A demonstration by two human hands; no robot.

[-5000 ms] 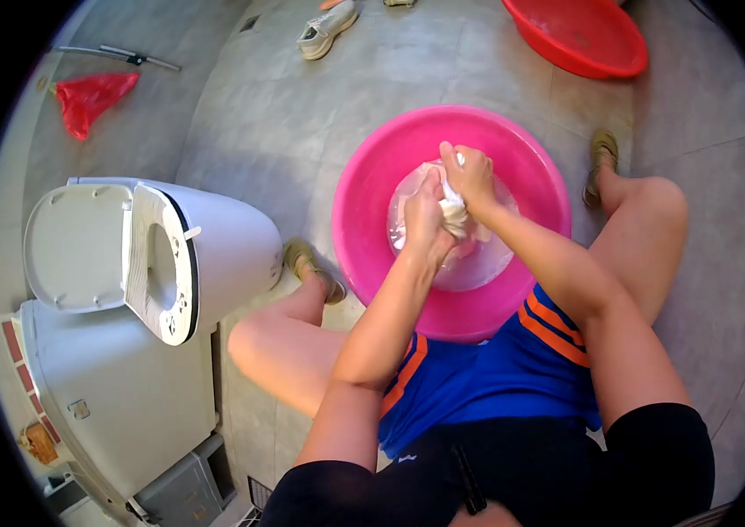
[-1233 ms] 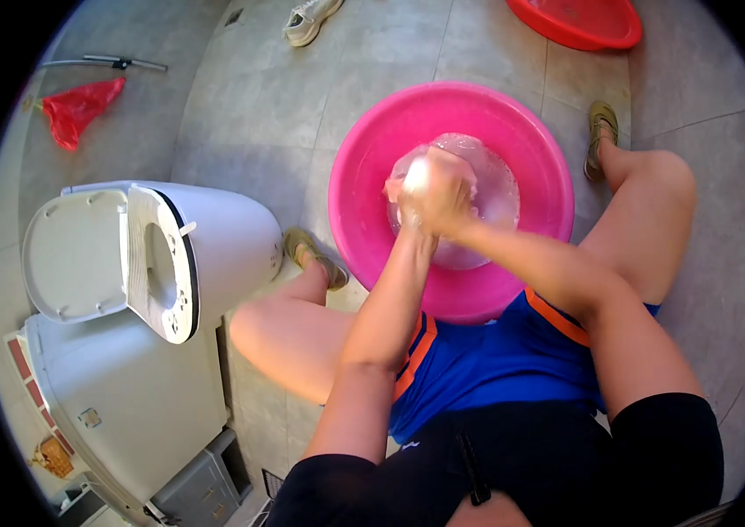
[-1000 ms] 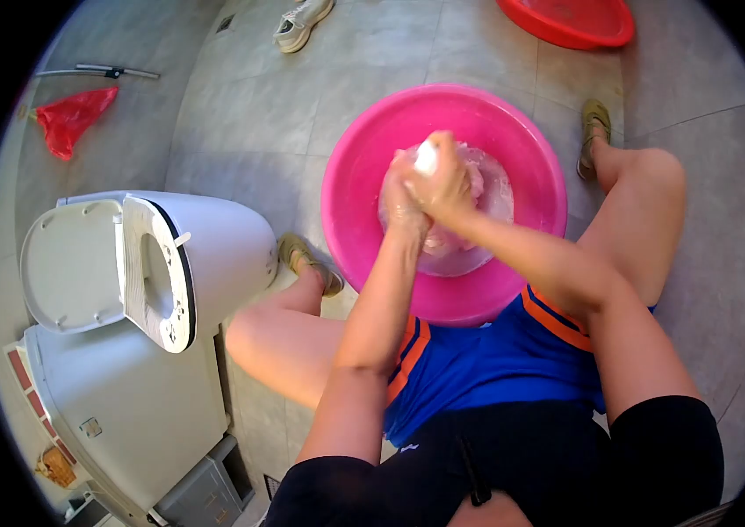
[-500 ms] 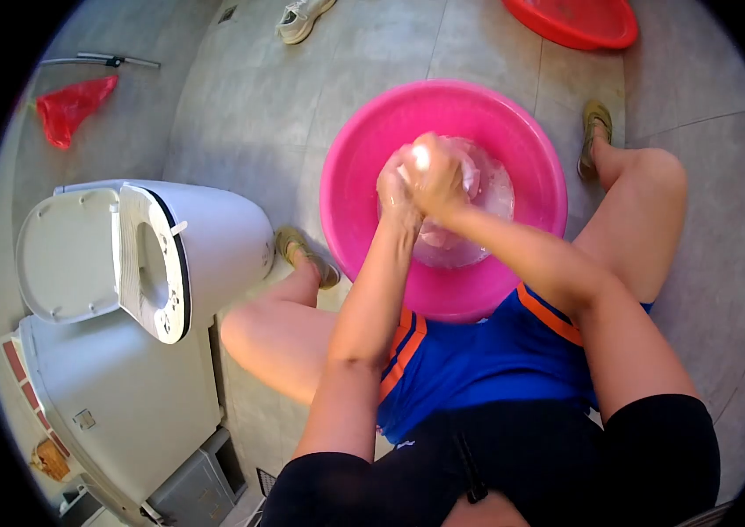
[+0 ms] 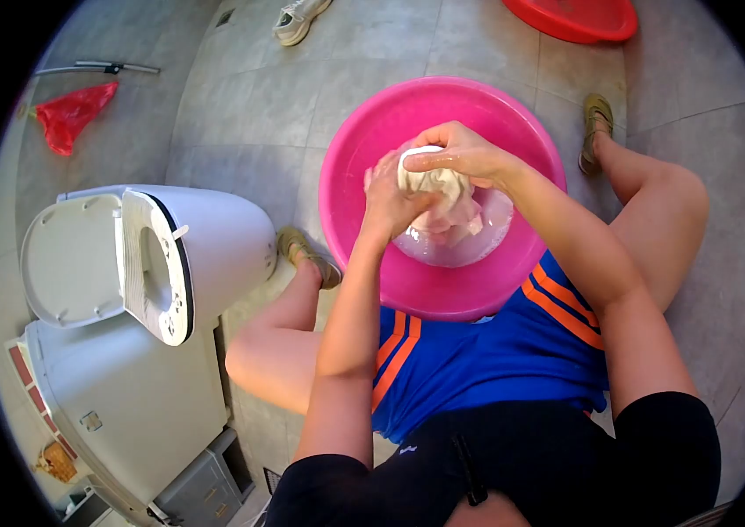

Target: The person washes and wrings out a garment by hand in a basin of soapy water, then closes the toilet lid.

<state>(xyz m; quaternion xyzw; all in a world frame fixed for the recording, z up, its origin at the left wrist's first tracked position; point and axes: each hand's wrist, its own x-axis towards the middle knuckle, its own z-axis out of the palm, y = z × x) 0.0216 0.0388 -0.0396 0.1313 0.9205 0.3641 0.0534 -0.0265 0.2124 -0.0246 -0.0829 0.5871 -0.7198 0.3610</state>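
A wet white cloth (image 5: 442, 189) is bunched between my two hands above the pink basin (image 5: 346, 237). My left hand (image 5: 388, 200) grips it from the left, fingers partly hidden behind the bundle. From the upper right, my right hand (image 5: 464, 156) is closed over the top of the cloth, thumb across its front. The lower part of the cloth hangs down to the soapy water (image 5: 478, 250) in the basin. Whether the cloth is a garment or a towel, I cannot tell.
The basin stands on grey tiles between my feet. To the left are a white toilet (image 5: 223, 233) with its lid up and a white cabinet (image 5: 135, 404). A red bag (image 5: 74, 116) hangs on the wall. A white shoe (image 5: 298, 22) and a red basin (image 5: 579, 19) lie farther off.
My hands were pressed tightly together around the cloth. Now they have moved apart, the right one up and to the right, and more of the white cloth shows between them.
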